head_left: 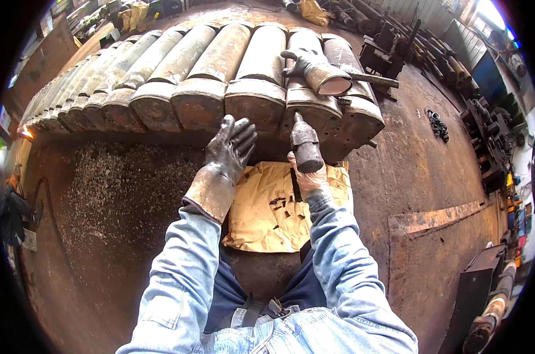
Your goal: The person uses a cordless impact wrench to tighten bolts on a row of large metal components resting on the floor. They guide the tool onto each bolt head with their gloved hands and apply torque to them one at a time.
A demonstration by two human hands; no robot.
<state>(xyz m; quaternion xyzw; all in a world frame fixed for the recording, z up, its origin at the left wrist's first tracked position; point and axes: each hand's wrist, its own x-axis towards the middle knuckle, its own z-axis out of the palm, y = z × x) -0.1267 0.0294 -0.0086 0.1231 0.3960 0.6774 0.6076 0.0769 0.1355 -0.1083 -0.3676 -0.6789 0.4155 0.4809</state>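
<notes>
My left hand (pixel 229 147), in a blackened work glove with a pale cuff, hovers before the row of rounded steel segments (pixel 255 97), fingers stretched out and holding nothing. My right hand (pixel 311 180), without the heavy glove, is wrapped round the grip of a dark pistol-shaped power tool (pixel 307 150). The tool's narrow nose points at the end face of a segment near the row's right end and seems to meet it; exact contact is unclear. An empty work glove (pixel 317 71) lies on top of the segments. Small dark bolt-like pieces (pixel 284 206) are scattered on a brown paper sheet (pixel 261 227) between my arms.
Metal chips (pixel 120 183) cover the floor at left. A bar (pixel 373 79) sticks out at the row's right end. A coiled chain (pixel 437 125) lies on the floor at right, near racks of steel parts (pixel 485 141). Sparks or flame (pixel 25 133) glow at far left.
</notes>
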